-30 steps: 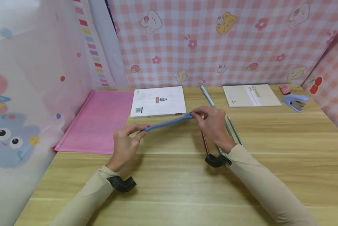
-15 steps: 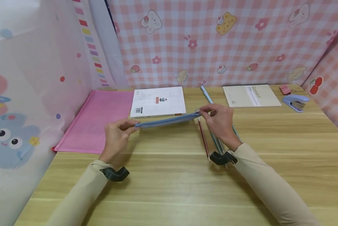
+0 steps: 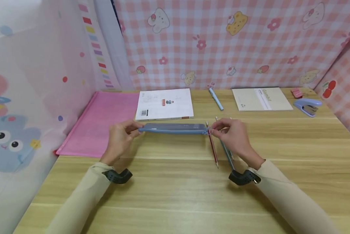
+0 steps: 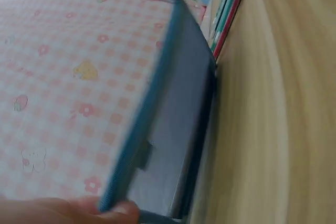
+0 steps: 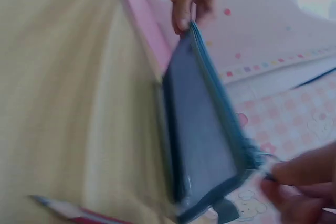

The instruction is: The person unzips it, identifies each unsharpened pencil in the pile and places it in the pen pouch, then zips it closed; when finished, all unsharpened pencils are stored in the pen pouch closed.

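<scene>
A flat blue zippered pouch (image 3: 175,129) with a see-through side is stretched between both hands above the table. Its far-left corner is pinched between thumb and fingers of my left hand (image 3: 119,138). At the right end, my right hand (image 3: 233,136) pinches the zipper pull beside the pouch's corner; the right wrist view shows the fingertips on a small dark tab near the zipper end (image 5: 252,161). Along its upper edge the zipper looks closed. Under and beside my right hand lie a red pencil (image 3: 212,146) and green pencils (image 3: 227,156), partly covered by the hand and wrist.
Behind the pouch lie a white book (image 3: 164,104) and a light blue pen (image 3: 215,99). A pink folder-like sheet (image 3: 98,126) is at left. Far right hold a cream notebook (image 3: 262,99), a purple stapler (image 3: 307,106) and a pink clip (image 3: 296,92). Patterned cloth walls surround the wooden table (image 3: 175,195).
Both hands have moved apart, the left one leftward and the right one rightward and nearer. The pouch has levelled and tilted, so its see-through face shows more.
</scene>
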Demonstrator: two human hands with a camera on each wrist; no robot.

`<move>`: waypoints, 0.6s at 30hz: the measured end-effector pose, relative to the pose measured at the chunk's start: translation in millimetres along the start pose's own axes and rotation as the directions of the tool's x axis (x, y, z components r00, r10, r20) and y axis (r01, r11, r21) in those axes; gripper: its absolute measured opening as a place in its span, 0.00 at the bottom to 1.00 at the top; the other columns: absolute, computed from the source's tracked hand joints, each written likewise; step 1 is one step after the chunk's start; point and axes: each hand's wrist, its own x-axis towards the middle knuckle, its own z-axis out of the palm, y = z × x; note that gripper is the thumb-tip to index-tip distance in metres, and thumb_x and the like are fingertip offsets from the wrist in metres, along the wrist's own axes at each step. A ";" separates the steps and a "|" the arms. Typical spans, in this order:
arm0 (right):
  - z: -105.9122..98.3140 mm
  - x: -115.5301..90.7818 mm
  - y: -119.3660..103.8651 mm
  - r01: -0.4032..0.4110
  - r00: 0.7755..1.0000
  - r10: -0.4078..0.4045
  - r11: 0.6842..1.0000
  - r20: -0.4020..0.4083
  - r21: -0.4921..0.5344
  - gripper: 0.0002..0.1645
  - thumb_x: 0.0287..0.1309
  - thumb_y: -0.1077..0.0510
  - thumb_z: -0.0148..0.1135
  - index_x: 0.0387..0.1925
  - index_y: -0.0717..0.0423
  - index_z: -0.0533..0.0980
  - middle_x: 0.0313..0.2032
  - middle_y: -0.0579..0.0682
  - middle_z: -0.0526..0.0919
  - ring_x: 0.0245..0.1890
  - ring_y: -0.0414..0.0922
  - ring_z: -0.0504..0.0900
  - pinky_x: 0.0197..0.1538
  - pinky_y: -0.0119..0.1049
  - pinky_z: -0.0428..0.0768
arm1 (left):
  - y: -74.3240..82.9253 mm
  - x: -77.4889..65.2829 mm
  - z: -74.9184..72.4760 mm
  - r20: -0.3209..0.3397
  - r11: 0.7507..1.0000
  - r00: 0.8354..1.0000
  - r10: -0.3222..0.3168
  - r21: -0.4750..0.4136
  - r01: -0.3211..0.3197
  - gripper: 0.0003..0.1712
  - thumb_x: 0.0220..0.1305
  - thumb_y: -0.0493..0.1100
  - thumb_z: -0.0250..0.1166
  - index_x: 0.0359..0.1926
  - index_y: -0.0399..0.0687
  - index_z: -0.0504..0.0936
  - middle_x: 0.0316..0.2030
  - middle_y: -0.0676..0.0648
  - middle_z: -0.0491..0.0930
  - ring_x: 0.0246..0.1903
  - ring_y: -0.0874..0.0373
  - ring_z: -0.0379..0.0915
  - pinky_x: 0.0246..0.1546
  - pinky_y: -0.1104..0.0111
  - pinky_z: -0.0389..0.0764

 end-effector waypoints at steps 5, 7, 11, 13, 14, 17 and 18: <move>3.5 -12.2 3.3 0.010 0.988 0.000 0.998 0.152 -0.070 0.02 0.57 0.62 0.70 0.30 0.56 0.85 0.29 0.53 0.89 0.26 0.39 0.82 0.29 0.27 0.79 | 0.6 -8.5 0.6 0.114 0.996 0.990 -0.081 0.047 0.076 0.10 0.56 0.22 0.68 0.41 0.28 0.85 0.44 0.29 0.86 0.45 0.37 0.86 0.45 0.64 0.88; 5.5 -15.0 5.8 0.017 0.983 0.000 0.996 0.184 -0.091 0.02 0.56 0.62 0.70 0.28 0.55 0.85 0.28 0.51 0.89 0.26 0.39 0.82 0.29 0.27 0.79 | -0.1 -13.6 0.8 0.150 0.992 0.981 -0.121 0.065 0.112 0.11 0.56 0.23 0.68 0.42 0.30 0.85 0.44 0.30 0.86 0.45 0.38 0.86 0.45 0.63 0.89; 8.1 -19.7 11.6 0.029 0.965 0.006 0.991 0.262 -0.130 0.03 0.55 0.63 0.71 0.28 0.54 0.84 0.27 0.49 0.89 0.26 0.38 0.81 0.28 0.28 0.77 | -1.4 -23.9 1.1 0.221 0.977 0.952 -0.210 0.067 0.200 0.11 0.57 0.25 0.68 0.42 0.33 0.87 0.43 0.32 0.87 0.43 0.41 0.88 0.44 0.67 0.90; 8.8 -22.0 13.7 0.037 0.955 0.006 0.989 0.296 -0.142 0.02 0.54 0.63 0.71 0.28 0.54 0.84 0.27 0.49 0.89 0.26 0.38 0.81 0.28 0.28 0.77 | -1.6 -27.8 0.4 0.248 0.971 0.939 -0.240 0.078 0.227 0.10 0.58 0.26 0.68 0.42 0.34 0.87 0.43 0.34 0.88 0.43 0.43 0.88 0.43 0.68 0.90; 9.1 -22.9 14.4 0.044 0.952 0.002 0.989 0.308 -0.143 0.02 0.54 0.63 0.71 0.28 0.55 0.84 0.27 0.49 0.89 0.26 0.38 0.81 0.28 0.28 0.78 | -1.6 -29.2 -0.3 0.259 0.968 0.933 -0.252 0.088 0.237 0.10 0.58 0.27 0.68 0.42 0.35 0.88 0.43 0.35 0.88 0.43 0.44 0.88 0.43 0.68 0.90; 9.8 -25.4 15.6 0.060 0.945 -0.007 0.986 0.326 -0.153 0.03 0.53 0.64 0.72 0.29 0.54 0.84 0.27 0.48 0.89 0.26 0.37 0.81 0.28 0.28 0.79 | -1.2 -31.4 -3.1 0.298 0.964 0.918 -0.262 0.121 0.236 0.09 0.60 0.29 0.68 0.42 0.37 0.88 0.44 0.36 0.88 0.43 0.45 0.88 0.44 0.66 0.91; 10.0 -25.8 15.9 0.064 0.943 -0.010 0.986 0.332 -0.152 0.03 0.53 0.64 0.72 0.29 0.54 0.84 0.27 0.48 0.89 0.26 0.37 0.82 0.28 0.28 0.80 | -0.9 -31.4 -4.2 0.313 0.964 0.913 -0.262 0.134 0.230 0.09 0.60 0.30 0.68 0.42 0.38 0.88 0.44 0.36 0.88 0.43 0.45 0.88 0.44 0.65 0.91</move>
